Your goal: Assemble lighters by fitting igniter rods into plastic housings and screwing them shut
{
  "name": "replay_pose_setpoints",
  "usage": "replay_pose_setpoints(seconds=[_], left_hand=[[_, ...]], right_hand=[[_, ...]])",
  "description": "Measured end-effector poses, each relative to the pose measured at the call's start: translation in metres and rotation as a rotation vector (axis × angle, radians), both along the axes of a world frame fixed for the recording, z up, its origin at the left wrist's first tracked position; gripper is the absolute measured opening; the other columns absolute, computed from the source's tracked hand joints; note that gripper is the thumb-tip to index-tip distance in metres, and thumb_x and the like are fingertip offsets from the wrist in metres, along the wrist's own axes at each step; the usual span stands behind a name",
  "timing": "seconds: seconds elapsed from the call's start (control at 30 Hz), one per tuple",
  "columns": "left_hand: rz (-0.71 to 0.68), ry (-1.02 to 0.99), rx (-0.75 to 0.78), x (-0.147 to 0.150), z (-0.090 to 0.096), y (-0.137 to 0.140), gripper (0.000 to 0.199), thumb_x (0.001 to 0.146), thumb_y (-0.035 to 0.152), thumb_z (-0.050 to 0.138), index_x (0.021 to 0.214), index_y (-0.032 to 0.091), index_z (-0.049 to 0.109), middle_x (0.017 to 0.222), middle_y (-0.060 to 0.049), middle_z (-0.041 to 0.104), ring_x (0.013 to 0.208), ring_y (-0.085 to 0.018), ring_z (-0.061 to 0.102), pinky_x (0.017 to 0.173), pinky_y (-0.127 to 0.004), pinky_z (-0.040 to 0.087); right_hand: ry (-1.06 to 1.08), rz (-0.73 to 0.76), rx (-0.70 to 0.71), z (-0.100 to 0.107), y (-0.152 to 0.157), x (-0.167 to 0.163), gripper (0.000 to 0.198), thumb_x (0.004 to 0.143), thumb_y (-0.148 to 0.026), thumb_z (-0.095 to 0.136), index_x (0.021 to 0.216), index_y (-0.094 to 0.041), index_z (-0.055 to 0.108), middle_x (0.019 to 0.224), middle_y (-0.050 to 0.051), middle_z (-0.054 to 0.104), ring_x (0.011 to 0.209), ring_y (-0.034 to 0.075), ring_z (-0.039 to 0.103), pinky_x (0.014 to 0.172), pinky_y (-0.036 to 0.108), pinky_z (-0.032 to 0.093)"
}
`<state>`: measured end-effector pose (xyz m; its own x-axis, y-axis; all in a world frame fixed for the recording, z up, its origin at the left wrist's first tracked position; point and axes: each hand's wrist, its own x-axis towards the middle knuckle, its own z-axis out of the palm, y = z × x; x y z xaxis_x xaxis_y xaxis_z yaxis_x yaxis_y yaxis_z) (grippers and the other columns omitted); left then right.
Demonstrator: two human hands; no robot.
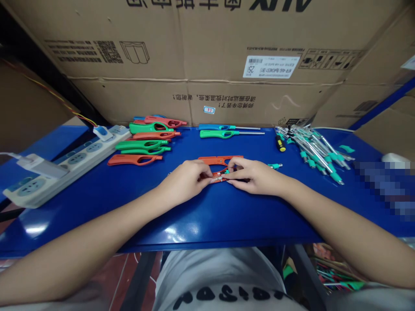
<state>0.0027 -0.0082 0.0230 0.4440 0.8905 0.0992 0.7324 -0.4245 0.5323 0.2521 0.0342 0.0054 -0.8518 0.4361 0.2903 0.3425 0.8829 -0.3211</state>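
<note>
Orange shell open in both hands, its fittings exposed

The left hand [186, 181] is pinched on one end of the orange shell [216, 174], the right hand [259, 177] on its other end — mid-desk [194, 220]. Small fittings [219, 178] show inside, so it looks partly assembled. Just beyond lies an orange handle piece [207, 160], not joined to it. At the back, a blue handle [212, 127] and green handle [214, 134] carry metal rods — apparently furthest along. The stacked handles [126, 160] at left show none; loose rods [311, 151] heap at right, suggesting plenty left.
</note>
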Motion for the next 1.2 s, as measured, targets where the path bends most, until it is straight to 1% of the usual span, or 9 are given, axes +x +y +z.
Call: replay_pose_setpoints(seconds=[0.13,0.2,0.33,0.47,0.6,0.73,0.9,1.03,1.2], left_hand=[[-0.007,-0.027,0.021,0.001,0.001,0.0,0.008,0.088,0.021,0.072,0.087,0.018,0.079,0.084,-0.004,0.075,0.069,-0.016,0.064,0.064,-0.026,0.045],[-0.015,-0.029,0.032,0.0,0.0,0.001,0.01,0.088,0.023,0.072,0.087,0.018,0.08,0.082,-0.004,0.076,0.068,-0.016,0.064,0.063,-0.026,0.044],[-0.035,-0.017,0.031,-0.001,0.001,0.001,0.011,0.089,0.023,0.072,0.089,0.018,0.081,0.08,-0.004,0.076,0.067,-0.016,0.064,0.063,-0.026,0.043],[-0.034,-0.01,0.015,-0.002,0.003,0.001,0.011,0.089,0.023,0.072,0.091,0.018,0.082,0.083,-0.005,0.077,0.071,-0.016,0.065,0.066,-0.025,0.044],[-0.026,0.014,0.025,-0.001,0.004,-0.001,0.012,0.089,0.022,0.072,0.094,0.019,0.082,0.083,-0.004,0.076,0.07,-0.016,0.064,0.065,-0.025,0.044],[-0.022,0.066,0.029,0.0,0.004,-0.003,0.011,0.086,0.02,0.074,0.093,0.019,0.082,0.082,-0.005,0.075,0.071,-0.016,0.064,0.064,-0.025,0.044],[-0.016,0.125,0.069,0.001,0.002,-0.006,0.015,0.089,0.019,0.071,0.098,0.022,0.082,0.087,-0.005,0.073,0.078,-0.018,0.066,0.069,-0.025,0.048],[-0.024,0.229,0.102,0.004,0.004,-0.011,0.017,0.093,0.02,0.066,0.1,0.022,0.081,0.09,-0.006,0.071,0.08,-0.019,0.067,0.071,-0.028,0.05],[-0.02,0.304,0.133,0.006,0.008,-0.015,0.022,0.095,0.02,0.062,0.106,0.023,0.08,0.092,-0.008,0.071,0.085,-0.021,0.07,0.073,-0.029,0.053]], right_hand=[[-0.096,-0.028,0.068,0.004,-0.004,0.0,0.029,0.098,-0.029,0.054,0.114,-0.021,0.077,0.116,0.012,0.064,0.083,0.019,0.064,0.07,0.031,0.05],[-0.08,-0.025,0.04,0.004,-0.005,0.0,0.029,0.098,-0.029,0.054,0.114,-0.021,0.077,0.115,0.011,0.064,0.085,0.019,0.065,0.072,0.031,0.051],[0.046,-0.011,-0.079,0.001,-0.002,-0.002,0.026,0.095,-0.027,0.06,0.115,-0.021,0.076,0.107,0.009,0.062,0.088,0.017,0.062,0.078,0.03,0.05],[0.138,0.0,-0.14,-0.002,0.001,-0.002,0.026,0.094,-0.025,0.061,0.116,-0.02,0.075,0.1,0.007,0.06,0.081,0.014,0.059,0.073,0.026,0.048],[0.083,-0.003,-0.146,-0.001,0.0,-0.001,0.028,0.096,-0.026,0.059,0.119,-0.02,0.074,0.091,0.005,0.059,0.076,0.013,0.056,0.068,0.025,0.045],[0.04,-0.007,-0.135,0.001,-0.003,0.0,0.029,0.096,-0.026,0.058,0.12,-0.02,0.074,0.094,0.006,0.061,0.079,0.015,0.056,0.069,0.027,0.045],[0.053,-0.036,-0.213,0.003,-0.004,-0.002,0.028,0.096,-0.026,0.058,0.118,-0.02,0.075,0.089,0.004,0.061,0.073,0.013,0.054,0.068,0.026,0.043],[0.031,-0.06,-0.263,0.004,-0.003,-0.003,0.028,0.096,-0.025,0.059,0.117,-0.02,0.076,0.086,0.004,0.061,0.07,0.012,0.053,0.066,0.025,0.042],[0.125,-0.002,-0.283,0.003,0.001,-0.001,0.025,0.095,-0.023,0.06,0.113,-0.017,0.076,0.081,0.003,0.062,0.07,0.012,0.055,0.066,0.024,0.043]])
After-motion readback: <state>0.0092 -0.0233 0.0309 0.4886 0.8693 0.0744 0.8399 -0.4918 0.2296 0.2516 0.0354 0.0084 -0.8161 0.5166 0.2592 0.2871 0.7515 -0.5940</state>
